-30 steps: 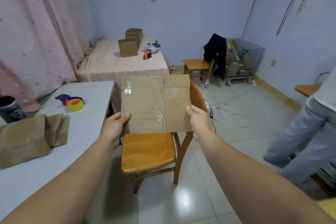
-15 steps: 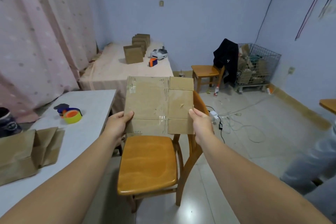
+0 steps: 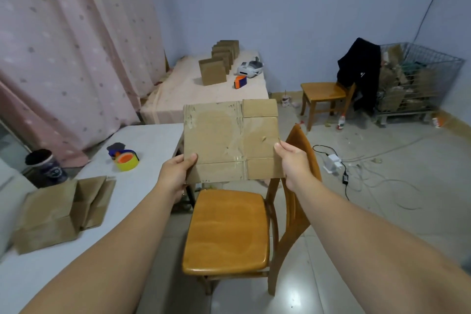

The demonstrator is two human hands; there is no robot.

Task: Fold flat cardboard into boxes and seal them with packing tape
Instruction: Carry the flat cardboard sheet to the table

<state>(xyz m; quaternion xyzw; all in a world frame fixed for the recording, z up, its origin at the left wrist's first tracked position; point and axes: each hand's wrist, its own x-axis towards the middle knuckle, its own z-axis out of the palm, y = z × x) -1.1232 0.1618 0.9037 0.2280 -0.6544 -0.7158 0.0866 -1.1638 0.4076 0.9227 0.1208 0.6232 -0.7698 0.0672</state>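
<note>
I hold a flat brown cardboard blank (image 3: 230, 139) upright in front of me, above a wooden chair (image 3: 228, 229). It shows creases and strips of old clear tape. My left hand (image 3: 178, 172) pinches its lower left edge, thumb on the front. My right hand (image 3: 290, 160) pinches its right edge. On the white table (image 3: 150, 140) to my left lies a yellow roll of packing tape (image 3: 126, 160) with an orange core, next to a blue dispenser. Nearer me on that table lies a part-folded cardboard box (image 3: 61, 211).
A dark cup (image 3: 44, 168) stands at the table's left. Several folded boxes (image 3: 219, 64), a white headset and an orange-blue tool sit on the far cloth-covered table. A second chair (image 3: 323, 97), a wire basket of cardboard (image 3: 413, 84) and loose cables (image 3: 356, 173) occupy the floor at right.
The view has swung left, and the other person at the right edge has left it. The cardboard stays held the same way in both hands.
</note>
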